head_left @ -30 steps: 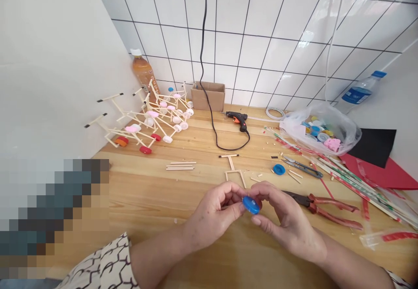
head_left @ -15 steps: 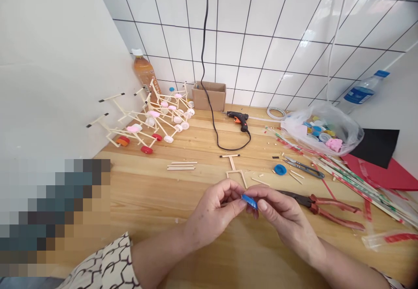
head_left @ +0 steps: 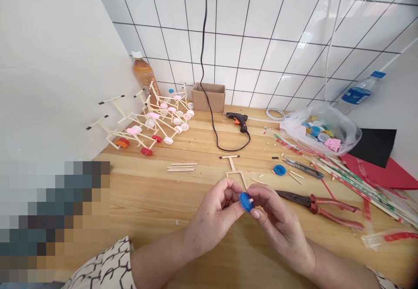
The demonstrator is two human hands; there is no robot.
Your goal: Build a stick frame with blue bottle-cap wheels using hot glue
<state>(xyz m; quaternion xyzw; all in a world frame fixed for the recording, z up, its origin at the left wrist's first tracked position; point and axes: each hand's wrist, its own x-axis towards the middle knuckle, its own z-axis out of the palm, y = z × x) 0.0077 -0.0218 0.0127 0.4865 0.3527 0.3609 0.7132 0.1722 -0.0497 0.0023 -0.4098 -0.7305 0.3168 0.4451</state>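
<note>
Blue plastic bottle cap (head_left: 246, 202) is being pinched between the left hand (head_left: 212, 212) and right hand (head_left: 281, 223), fingers pressed together around it, just below the wooden stick frame (head_left: 234, 167), a pale stick stub (head_left: 251, 200) showing at its edge.

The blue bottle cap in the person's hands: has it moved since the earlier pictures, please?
Yes: the blue bottle cap has shifted left, nearer the wooden stick frame.
</note>
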